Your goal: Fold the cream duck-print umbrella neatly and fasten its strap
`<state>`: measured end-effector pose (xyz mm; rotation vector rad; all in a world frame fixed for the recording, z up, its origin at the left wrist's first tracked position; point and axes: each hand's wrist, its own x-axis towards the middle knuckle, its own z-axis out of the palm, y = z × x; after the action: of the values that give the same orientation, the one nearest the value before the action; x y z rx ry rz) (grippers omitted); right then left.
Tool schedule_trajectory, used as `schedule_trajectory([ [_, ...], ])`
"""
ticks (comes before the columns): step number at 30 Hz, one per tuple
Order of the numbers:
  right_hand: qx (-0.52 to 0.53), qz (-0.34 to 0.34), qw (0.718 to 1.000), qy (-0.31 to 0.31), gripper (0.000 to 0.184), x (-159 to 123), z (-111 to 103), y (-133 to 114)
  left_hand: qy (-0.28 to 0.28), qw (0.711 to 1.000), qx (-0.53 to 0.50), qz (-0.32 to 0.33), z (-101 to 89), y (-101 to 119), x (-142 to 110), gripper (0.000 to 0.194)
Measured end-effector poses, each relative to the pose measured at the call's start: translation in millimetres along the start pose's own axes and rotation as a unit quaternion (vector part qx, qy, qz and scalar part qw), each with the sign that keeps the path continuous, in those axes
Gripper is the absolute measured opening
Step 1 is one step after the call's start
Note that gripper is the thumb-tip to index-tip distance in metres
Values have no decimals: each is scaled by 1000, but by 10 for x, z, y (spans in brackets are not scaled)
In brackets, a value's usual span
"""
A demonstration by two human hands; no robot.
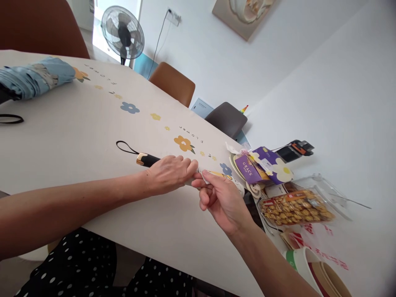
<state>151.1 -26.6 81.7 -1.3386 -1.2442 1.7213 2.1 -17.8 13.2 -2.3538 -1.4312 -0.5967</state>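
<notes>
A folded white umbrella with a black and gold handle (147, 159) and a black wrist loop (125, 147) lies on the flowered tablecloth (93, 132). My left hand (170, 173) is wrapped over the umbrella just past the handle. My right hand (221, 197) pinches the umbrella's white fabric or strap between thumb and fingers, right beside the left fingertips. Most of the umbrella body is hidden under both hands.
A folded blue umbrella (34, 78) and a black loop (10, 119) lie at the far left. To the right are a purple flowered box (262, 165), a clear tub of snacks (295, 206) and a bowl (318, 274). Chairs (173, 82) and a fan (123, 34) stand behind.
</notes>
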Motion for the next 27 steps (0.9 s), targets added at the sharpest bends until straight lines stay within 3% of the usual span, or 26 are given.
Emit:
schedule_trajectory([
  [11,-1,1,997,-73,23,0,-19,-37,51,999,13,9,137,13,-31,17],
  [15,-52,-23,997,-44,16,38,-34,-19,36,999,28,13,94,-1,-33,18],
  [18,-100,-13,995,-12,22,103,-52,-58,28,998,49,38,66,-17,-37,19],
  [23,-195,29,980,-34,21,189,-91,-140,22,995,63,69,59,-33,-44,21],
  [27,-241,25,970,-3,14,234,-109,-164,1,996,54,67,45,-30,-36,22],
])
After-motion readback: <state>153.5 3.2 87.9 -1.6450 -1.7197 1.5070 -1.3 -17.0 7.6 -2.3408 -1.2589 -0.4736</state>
